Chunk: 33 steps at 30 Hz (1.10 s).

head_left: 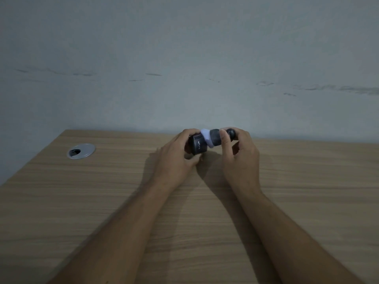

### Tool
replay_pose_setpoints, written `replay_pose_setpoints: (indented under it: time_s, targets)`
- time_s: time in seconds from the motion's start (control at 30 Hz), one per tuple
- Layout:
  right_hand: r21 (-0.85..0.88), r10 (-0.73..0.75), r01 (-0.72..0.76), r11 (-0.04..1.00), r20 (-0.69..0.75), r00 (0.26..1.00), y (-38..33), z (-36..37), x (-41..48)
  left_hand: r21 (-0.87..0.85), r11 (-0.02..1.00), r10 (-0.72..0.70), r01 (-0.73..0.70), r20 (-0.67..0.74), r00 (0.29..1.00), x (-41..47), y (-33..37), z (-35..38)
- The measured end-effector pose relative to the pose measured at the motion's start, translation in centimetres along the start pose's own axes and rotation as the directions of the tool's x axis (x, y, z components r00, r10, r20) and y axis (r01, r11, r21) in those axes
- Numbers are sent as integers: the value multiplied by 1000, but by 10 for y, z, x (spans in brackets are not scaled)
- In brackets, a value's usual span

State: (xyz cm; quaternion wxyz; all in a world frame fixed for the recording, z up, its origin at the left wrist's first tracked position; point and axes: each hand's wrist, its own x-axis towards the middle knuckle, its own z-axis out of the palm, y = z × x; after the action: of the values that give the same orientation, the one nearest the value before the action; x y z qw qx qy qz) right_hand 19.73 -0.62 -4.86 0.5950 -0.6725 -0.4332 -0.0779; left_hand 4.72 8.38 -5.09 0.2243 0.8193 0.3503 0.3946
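Near the desk's point(102, 181) far edge, my left hand point(176, 154) gripped the sock bundle point(207, 141), my right hand point(238, 152) pinching its tip; uneven tugging risked unrolling it.

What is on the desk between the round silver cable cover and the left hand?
Nothing; the head view shows only bare wooden desk between the silver cable cover and the left hand, which grips a small dark object.

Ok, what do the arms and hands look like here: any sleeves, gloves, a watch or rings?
Both are bare. The left hand and right hand wear no gloves, and no ring shows on the visible fingers. The left forearm and right forearm show no sleeve, watch or band down to the frame's edge.
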Motion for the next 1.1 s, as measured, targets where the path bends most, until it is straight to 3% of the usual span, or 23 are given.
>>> replay_pose_setpoints:
  time_s: [0.13,0.23,0.33,0.5,0.7,0.97,1.1]
  targets:
    - [93,-102,98,991,45,994,-10,0,-4,13,1000,-27,27,-4,1000,2,1,0]
    - [91,-209,200,976,103,972,-17,5,-9,-78,995,-61,61,8,998,4,-6,2]
    - [23,-166,165,986,59,984,-10,5,-6,-189,975,-121,113,-30,992,4,-6,0]
    - [-12,23,-23,1000,64,998,5,-4,1,-291,934,-225,208,-24,974,7,-3,0]
    - [140,-138,110,984,209,968,-9,1,-4,-267,929,-266,258,8,964,9,-5,-2]
    - [81,-38,26,996,157,987,9,-3,4,-408,862,-311,301,42,949,9,-10,0]
    - [154,-134,99,983,237,962,-6,-2,-4,-338,894,-292,294,59,955,10,-10,-1]
